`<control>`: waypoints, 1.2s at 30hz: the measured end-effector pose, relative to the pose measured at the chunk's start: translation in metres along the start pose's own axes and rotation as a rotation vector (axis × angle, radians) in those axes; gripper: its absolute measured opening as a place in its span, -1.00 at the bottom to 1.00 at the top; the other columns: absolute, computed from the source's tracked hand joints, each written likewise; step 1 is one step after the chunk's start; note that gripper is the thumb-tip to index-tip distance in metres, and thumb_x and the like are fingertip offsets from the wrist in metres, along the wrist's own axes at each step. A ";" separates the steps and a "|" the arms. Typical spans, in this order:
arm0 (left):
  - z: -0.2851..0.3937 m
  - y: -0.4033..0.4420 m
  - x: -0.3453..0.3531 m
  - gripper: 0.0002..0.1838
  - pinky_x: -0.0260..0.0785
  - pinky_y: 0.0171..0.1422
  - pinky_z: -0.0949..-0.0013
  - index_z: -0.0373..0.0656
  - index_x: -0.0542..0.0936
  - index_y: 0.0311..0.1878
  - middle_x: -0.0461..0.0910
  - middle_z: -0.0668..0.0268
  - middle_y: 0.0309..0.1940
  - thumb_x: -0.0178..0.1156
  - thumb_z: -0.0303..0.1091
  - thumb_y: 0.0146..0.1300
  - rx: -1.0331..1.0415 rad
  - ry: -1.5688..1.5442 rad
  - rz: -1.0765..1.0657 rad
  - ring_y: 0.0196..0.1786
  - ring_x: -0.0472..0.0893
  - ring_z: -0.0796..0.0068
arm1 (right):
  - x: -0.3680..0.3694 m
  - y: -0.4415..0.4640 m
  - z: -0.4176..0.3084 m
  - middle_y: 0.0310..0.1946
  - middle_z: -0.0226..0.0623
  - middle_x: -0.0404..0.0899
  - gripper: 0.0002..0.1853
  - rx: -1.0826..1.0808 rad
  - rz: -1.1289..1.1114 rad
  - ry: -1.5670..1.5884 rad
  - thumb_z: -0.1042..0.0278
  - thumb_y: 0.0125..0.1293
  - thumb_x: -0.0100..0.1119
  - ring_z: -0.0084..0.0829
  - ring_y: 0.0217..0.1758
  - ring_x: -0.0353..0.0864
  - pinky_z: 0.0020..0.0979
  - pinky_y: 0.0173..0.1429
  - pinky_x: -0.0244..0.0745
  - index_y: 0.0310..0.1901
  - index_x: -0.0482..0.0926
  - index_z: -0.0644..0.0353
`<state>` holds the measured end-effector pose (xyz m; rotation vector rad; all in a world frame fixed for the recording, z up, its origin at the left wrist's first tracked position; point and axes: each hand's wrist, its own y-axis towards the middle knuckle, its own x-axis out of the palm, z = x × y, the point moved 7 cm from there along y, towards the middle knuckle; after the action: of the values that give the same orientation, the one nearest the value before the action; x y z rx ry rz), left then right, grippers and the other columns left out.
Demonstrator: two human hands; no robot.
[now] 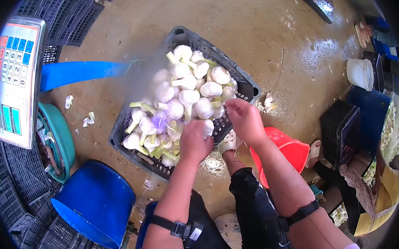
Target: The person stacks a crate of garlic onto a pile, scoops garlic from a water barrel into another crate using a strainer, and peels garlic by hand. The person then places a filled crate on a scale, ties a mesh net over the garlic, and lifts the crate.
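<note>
A black plastic crate [247, 85] full of white garlic bulbs [189, 97] with short cut stems stands on the wet floor before me. My left hand [195, 142] is over the crate's near side, its fingers wrapped round a garlic bulb [207, 129] that shows partly past them. My right hand [245, 120] is just above the crate's right edge, fingers curled and pressed together; what they hold, if anything, I cannot make out. Purple netting [160, 121] lies bunched among the bulbs. A grey blur hides the crate's far left corner.
Left stands a digital scale panel [16, 82] on a blue post [82, 73]. Below it are a green tub [67, 147], a blue barrel [94, 201] and stacked black crates [25, 183]. A red bucket [282, 153] stands by my right forearm. Another person in yellow [387, 194] sits at right.
</note>
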<state>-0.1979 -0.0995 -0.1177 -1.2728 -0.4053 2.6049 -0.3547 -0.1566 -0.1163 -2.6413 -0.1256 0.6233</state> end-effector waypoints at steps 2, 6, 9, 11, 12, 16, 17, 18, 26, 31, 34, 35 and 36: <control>-0.011 0.006 -0.006 -0.67 0.36 -0.02 0.21 -0.27 0.54 -0.20 0.52 0.10 -0.21 0.24 -0.43 -0.12 -0.064 -0.115 -0.023 -0.16 0.50 0.13 | -0.001 0.002 -0.003 -0.38 -0.06 0.60 -0.82 0.042 -0.028 -0.045 0.44 0.12 0.11 -0.18 -0.33 0.63 -0.29 -0.20 0.51 -0.23 0.61 0.23; -0.033 0.012 -0.005 -0.73 0.43 -0.31 0.26 -0.29 0.61 -0.23 0.61 0.09 -0.37 0.26 -0.37 -0.03 -0.253 -0.407 0.031 -0.45 0.59 0.20 | 0.023 0.007 -0.035 -0.39 -0.14 0.58 -0.82 -0.224 -0.104 -0.304 0.41 0.07 0.13 -0.21 -0.28 0.60 -0.23 -0.19 0.50 -0.26 0.61 0.18; -0.036 0.021 -0.004 -0.72 0.43 -0.29 0.34 -0.30 0.62 -0.19 0.63 0.09 -0.48 0.22 -0.32 0.08 -0.397 -0.265 0.192 -0.43 0.64 0.29 | 0.052 0.015 -0.036 -0.29 -0.23 0.51 -0.87 -0.345 -0.196 -0.878 0.44 0.06 0.06 -0.23 -0.18 0.54 -0.26 -0.16 0.50 -0.33 0.55 0.14; -0.024 0.032 0.001 -0.75 0.43 -0.31 0.23 -0.21 0.64 -0.29 0.60 0.07 -0.51 0.16 -0.23 0.12 -0.454 -0.089 0.172 -0.41 0.62 0.12 | 0.058 0.019 -0.031 -0.28 -0.23 0.50 -0.87 -0.322 -0.243 -0.958 0.43 0.06 0.06 -0.25 -0.17 0.54 -0.28 -0.16 0.49 -0.32 0.55 0.14; -0.021 0.034 0.000 -0.76 0.42 -0.32 0.19 -0.19 0.64 -0.32 0.60 0.07 -0.53 0.13 -0.22 0.13 -0.482 0.025 0.175 -0.41 0.60 0.07 | 0.060 0.020 -0.024 -0.27 -0.24 0.50 -0.86 -0.295 -0.286 -1.039 0.41 0.06 0.06 -0.27 -0.15 0.53 -0.29 -0.16 0.49 -0.32 0.56 0.15; -0.016 0.039 -0.007 -0.77 0.42 -0.33 0.13 -0.15 0.62 -0.44 0.58 0.07 -0.57 0.10 -0.21 0.14 -0.470 0.094 0.158 -0.41 0.59 0.03 | 0.062 0.021 -0.017 -0.28 -0.28 0.51 -0.87 -0.427 -0.313 -1.032 0.40 0.08 0.04 -0.30 -0.15 0.53 -0.29 -0.16 0.48 -0.33 0.55 0.13; -0.014 0.041 -0.008 -0.77 0.42 -0.33 0.12 -0.15 0.60 -0.48 0.57 0.09 -0.58 0.10 -0.22 0.13 -0.427 0.132 0.130 -0.42 0.59 0.04 | 0.062 0.021 -0.014 -0.28 -0.28 0.51 -0.87 -0.426 -0.315 -1.034 0.40 0.08 0.04 -0.30 -0.15 0.53 -0.29 -0.16 0.48 -0.33 0.55 0.13; -0.012 0.042 -0.008 -0.78 0.42 -0.33 0.11 -0.15 0.58 -0.52 0.57 0.10 -0.59 0.10 -0.24 0.13 -0.382 0.173 0.100 -0.43 0.60 0.05 | 0.064 0.019 -0.015 -0.29 -0.28 0.51 -0.88 -0.459 -0.321 -1.057 0.40 0.08 0.04 -0.30 -0.16 0.53 -0.30 -0.16 0.48 -0.35 0.55 0.14; -0.011 0.048 -0.012 -0.82 0.41 -0.40 0.09 -0.14 0.55 -0.56 0.58 0.12 -0.55 0.13 -0.29 0.08 -0.242 0.258 0.105 -0.47 0.59 0.08 | 0.062 0.014 -0.022 -0.32 -0.31 0.50 -0.88 -0.516 -0.350 -1.063 0.40 0.07 0.04 -0.34 -0.18 0.51 -0.34 -0.17 0.45 -0.35 0.53 0.15; -0.036 0.034 -0.027 -0.89 0.40 -0.44 0.16 -0.09 0.54 -0.56 0.55 0.22 -0.59 0.17 -0.32 0.00 -0.434 0.385 0.122 -0.54 0.56 0.22 | 0.044 0.013 -0.018 -0.32 -0.32 0.48 -0.84 -0.586 -0.407 -1.072 0.42 0.05 0.04 -0.32 -0.14 0.49 -0.31 -0.14 0.41 -0.29 0.51 0.16; -0.053 0.022 -0.048 -0.86 0.37 -0.46 0.19 -0.10 0.54 -0.55 0.53 0.21 -0.61 0.15 -0.30 0.05 -0.438 0.277 0.254 -0.56 0.53 0.21 | 0.028 0.016 -0.012 -0.31 -0.30 0.46 -0.85 -0.569 -0.423 -0.937 0.44 0.03 0.06 -0.26 -0.13 0.49 -0.27 -0.11 0.44 -0.31 0.50 0.13; -0.049 0.019 -0.048 -0.86 0.37 -0.46 0.19 -0.10 0.54 -0.55 0.53 0.21 -0.61 0.15 -0.30 0.05 -0.440 0.279 0.254 -0.56 0.53 0.21 | 0.029 0.017 -0.009 -0.30 -0.30 0.46 -0.85 -0.550 -0.403 -0.900 0.43 0.04 0.06 -0.26 -0.11 0.48 -0.27 -0.09 0.44 -0.30 0.51 0.11; -0.037 0.021 -0.044 -0.86 0.38 -0.43 0.18 -0.10 0.55 -0.52 0.53 0.21 -0.60 0.16 -0.29 0.06 -0.380 0.132 0.230 -0.53 0.54 0.20 | 0.031 0.016 -0.012 -0.30 -0.30 0.46 -0.85 -0.550 -0.404 -0.898 0.43 0.04 0.06 -0.26 -0.11 0.48 -0.27 -0.09 0.44 -0.30 0.51 0.11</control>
<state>-0.1432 -0.1271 -0.1141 -1.6918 -0.8031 2.6931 -0.3222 -0.1706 -0.1258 -2.4406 -1.1929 1.7543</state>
